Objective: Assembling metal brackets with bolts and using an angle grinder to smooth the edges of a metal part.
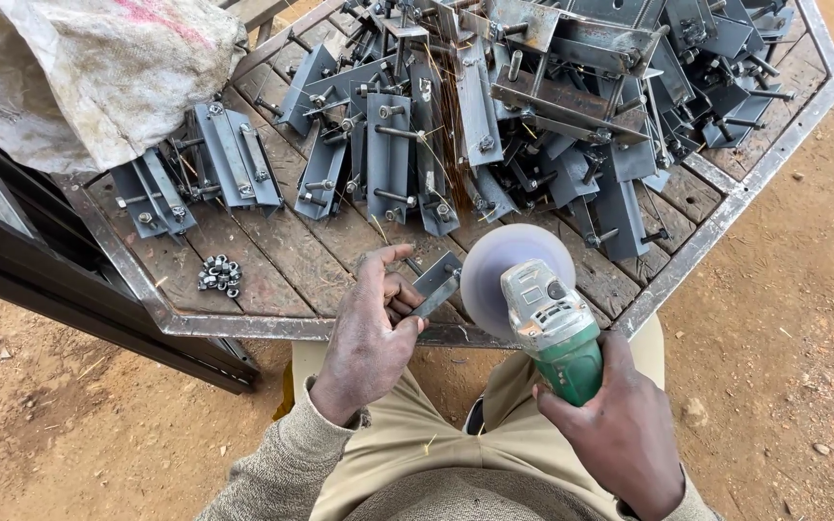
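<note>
My left hand (371,333) grips a small grey steel bracket (436,283) and holds it against the front edge of the wooden table (272,265). My right hand (620,425) holds a green angle grinder (552,328) by its body. The grinder's spinning disc (504,265) meets the bracket's right end. Thin orange sparks (436,145) streak away over the table toward the pile behind.
A big heap of grey steel brackets with bolts (533,106) covers the table's far side. A small cluster of loose nuts (220,274) lies at the left. A dirty white sack (98,68) rests at the upper left. A steel angle frame (726,207) rims the table; bare dirt ground (784,318) surrounds it.
</note>
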